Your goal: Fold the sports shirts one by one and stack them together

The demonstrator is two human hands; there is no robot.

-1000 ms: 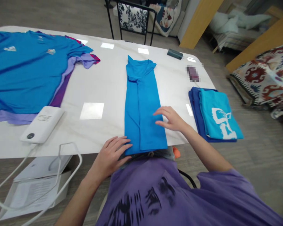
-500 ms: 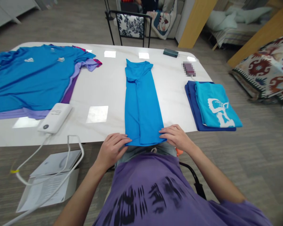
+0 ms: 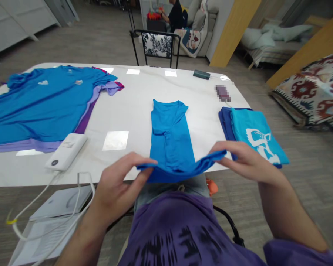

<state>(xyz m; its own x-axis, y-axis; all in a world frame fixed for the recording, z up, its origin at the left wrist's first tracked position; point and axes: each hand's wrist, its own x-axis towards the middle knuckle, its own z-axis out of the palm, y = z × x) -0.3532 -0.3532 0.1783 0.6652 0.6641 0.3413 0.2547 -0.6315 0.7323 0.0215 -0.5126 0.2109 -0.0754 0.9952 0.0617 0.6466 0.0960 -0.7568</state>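
Observation:
A blue T-shirt (image 3: 172, 136), folded into a long narrow strip, lies lengthwise at the middle of the table's near side. Its near end is lifted off the table and sags a little between my hands. My left hand (image 3: 122, 188) pinches the left corner of that end between thumb and fingers. At the right corner, my right hand (image 3: 242, 160) grips the cloth the same way. The shirt's collar end rests flat, pointing away from me.
Spread shirts (image 3: 47, 107) lie stacked at the left, beside a white power bank (image 3: 66, 151) with a cable. Folded shirts (image 3: 259, 135) are piled at the right edge of the white table (image 3: 133, 111). A chair (image 3: 158, 46) stands beyond, and a person (image 3: 175, 16) sits farther back.
Both hands have gripped the shirt's near end and raised it off the table. The shirt's collar end appears nearer to me, and the head view has tilted up slightly.

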